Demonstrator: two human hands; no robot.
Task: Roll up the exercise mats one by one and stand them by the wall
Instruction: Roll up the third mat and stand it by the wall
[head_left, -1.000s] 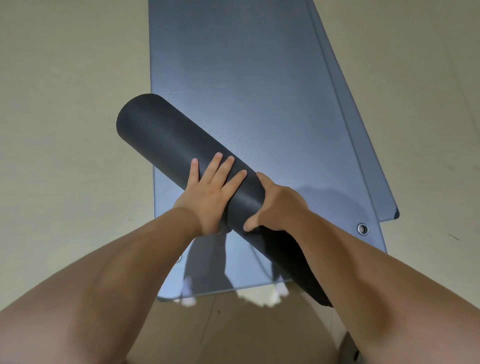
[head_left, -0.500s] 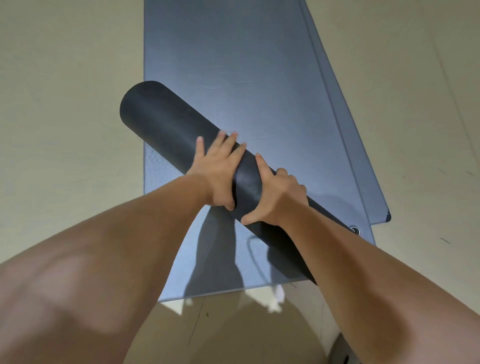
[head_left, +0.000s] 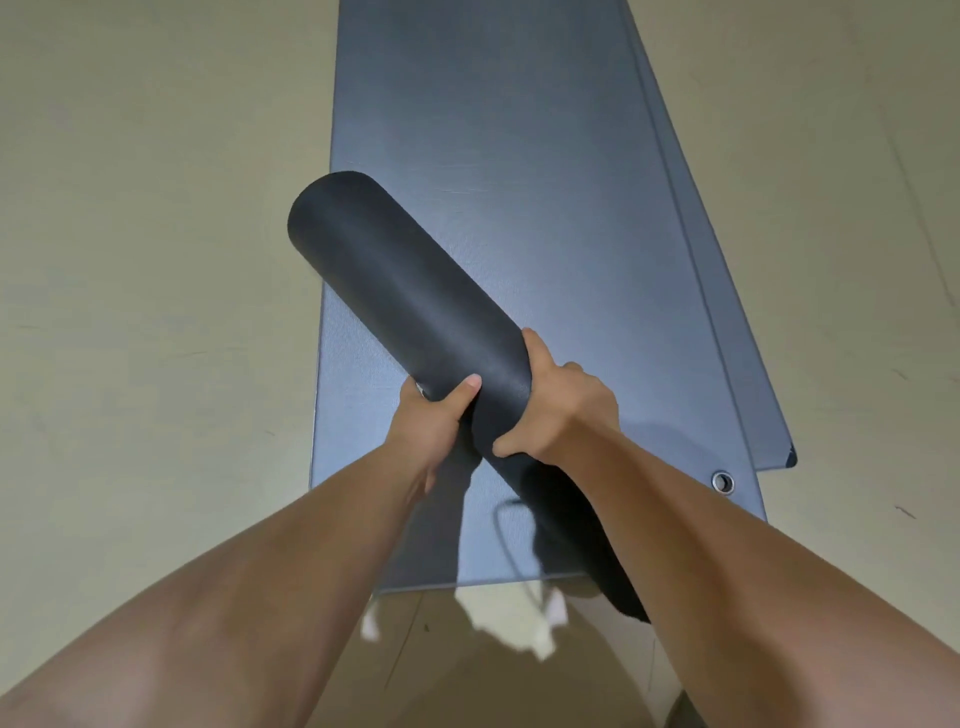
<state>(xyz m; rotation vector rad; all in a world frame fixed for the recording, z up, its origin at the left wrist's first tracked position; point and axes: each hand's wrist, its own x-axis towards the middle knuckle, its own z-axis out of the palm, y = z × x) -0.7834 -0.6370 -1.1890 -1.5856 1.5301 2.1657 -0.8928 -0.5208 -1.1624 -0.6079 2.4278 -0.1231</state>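
Both hands have changed their hold since a moment ago: the left hand (head_left: 434, 423), which lay flat on top of the rolled mat (head_left: 410, 317), now curls around it from below with the thumb pressed on its near side. The right hand (head_left: 563, 410) wraps over the top of the roll, fingers closed around it. Gripped by both hands near its middle, the dark roll slants from upper left to lower right, above the flat blue mat (head_left: 519, 171). Another blue mat (head_left: 748, 374) lies under that one, sticking out along its right side. A metal ring (head_left: 722, 481) sits in the top mat's near right corner. Everything rests on the pale floor (head_left: 156, 260).
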